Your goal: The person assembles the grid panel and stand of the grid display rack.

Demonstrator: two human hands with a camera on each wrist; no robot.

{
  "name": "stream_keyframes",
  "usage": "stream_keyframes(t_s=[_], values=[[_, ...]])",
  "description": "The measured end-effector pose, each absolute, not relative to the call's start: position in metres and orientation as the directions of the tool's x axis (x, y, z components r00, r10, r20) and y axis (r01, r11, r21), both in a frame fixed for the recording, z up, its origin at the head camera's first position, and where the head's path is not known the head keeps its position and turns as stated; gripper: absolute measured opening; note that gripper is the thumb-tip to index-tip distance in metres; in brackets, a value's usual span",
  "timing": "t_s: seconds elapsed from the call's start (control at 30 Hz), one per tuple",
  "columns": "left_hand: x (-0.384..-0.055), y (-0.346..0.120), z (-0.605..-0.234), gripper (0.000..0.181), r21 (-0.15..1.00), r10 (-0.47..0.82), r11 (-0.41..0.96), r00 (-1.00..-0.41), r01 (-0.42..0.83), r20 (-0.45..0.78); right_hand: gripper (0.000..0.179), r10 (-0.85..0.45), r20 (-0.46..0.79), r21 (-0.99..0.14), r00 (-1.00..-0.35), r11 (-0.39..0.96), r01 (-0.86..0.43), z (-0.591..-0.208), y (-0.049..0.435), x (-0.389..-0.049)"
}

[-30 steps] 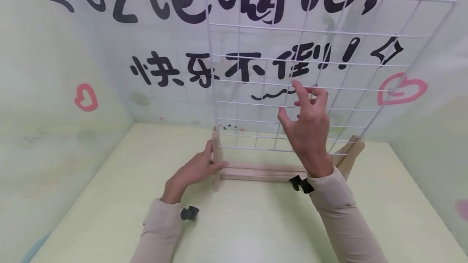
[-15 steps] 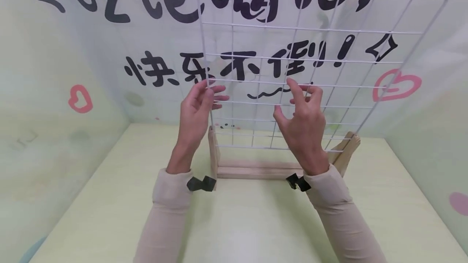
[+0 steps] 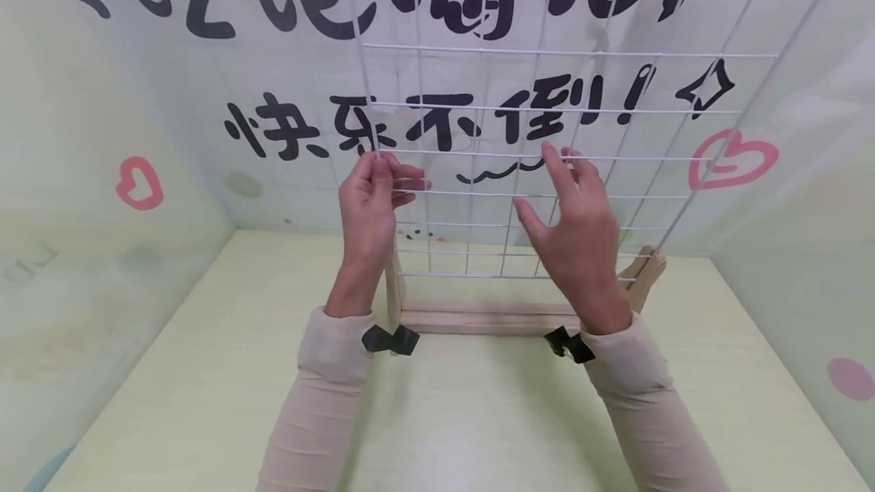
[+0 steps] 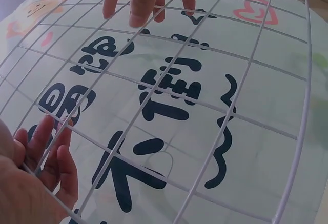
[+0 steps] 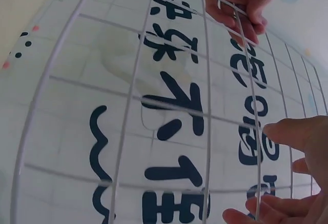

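Note:
A white wire grid panel (image 3: 506, 108) stands upright, leaning back slightly, in a light wooden stand (image 3: 478, 321) with a side piece at each end. My left hand (image 3: 372, 211) grips the panel's left edge wire, thumb in front and fingers through the mesh; the right wrist view also shows this left hand (image 5: 243, 3) around the wire. In front of the panel's middle is my right hand (image 3: 581, 234), thumb and fingers spread apart. Its thumb (image 5: 287, 131) lies close to a wire in the right wrist view, and its fingertips reach the mesh.
The stand rests on a pale wood-grain table (image 3: 451, 416). Behind rises a whitish backdrop (image 3: 287, 196) with black lettering and pink hearts, and similar side walls flank the table. Dark clips (image 3: 390, 340) sit at both sleeve cuffs.
My left hand has left the stand's left side piece, risen to the panel's left edge and taken hold of it. My right hand's fingers have straightened slightly.

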State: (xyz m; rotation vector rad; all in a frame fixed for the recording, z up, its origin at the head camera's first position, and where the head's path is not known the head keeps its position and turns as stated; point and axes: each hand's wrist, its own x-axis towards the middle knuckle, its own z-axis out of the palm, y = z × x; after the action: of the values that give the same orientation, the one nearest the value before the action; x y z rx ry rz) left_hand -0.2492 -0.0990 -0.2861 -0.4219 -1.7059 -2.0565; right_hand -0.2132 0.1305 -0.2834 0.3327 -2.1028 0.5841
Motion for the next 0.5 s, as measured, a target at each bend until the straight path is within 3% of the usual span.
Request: stream_keyframes(t_s=[0.13,0.27,0.33,0.4,0.5], values=[[-0.249,-0.099,-0.284,0.019,0.843,-0.149,-0.157,-0.857,0.514,0.494,0.038,0.059,0.891,-0.301,-0.451,0.819,-0.488,-0.277,0.153,-0.207],[-0.247,-0.100,-0.281,0.018,0.847,-0.156,-0.174,-0.863,0.503,0.480,0.022,0.307,0.915,-0.398,-0.262,0.790,-0.466,-0.273,0.180,-0.208],[-0.247,-0.100,-0.281,0.018,0.848,-0.159,-0.176,-0.865,0.500,0.477,0.024,0.424,0.880,-0.474,-0.213,0.773,-0.422,-0.272,0.197,-0.210],[-0.247,-0.099,-0.282,0.018,0.847,-0.159,-0.181,-0.865,0.500,0.476,0.026,0.505,0.834,-0.551,-0.223,0.742,-0.381,-0.271,0.213,-0.213],[-0.247,-0.098,-0.282,0.018,0.844,-0.155,-0.190,-0.865,0.501,0.478,0.031,0.543,0.763,-0.642,-0.349,0.696,-0.321,-0.273,0.233,-0.213]])
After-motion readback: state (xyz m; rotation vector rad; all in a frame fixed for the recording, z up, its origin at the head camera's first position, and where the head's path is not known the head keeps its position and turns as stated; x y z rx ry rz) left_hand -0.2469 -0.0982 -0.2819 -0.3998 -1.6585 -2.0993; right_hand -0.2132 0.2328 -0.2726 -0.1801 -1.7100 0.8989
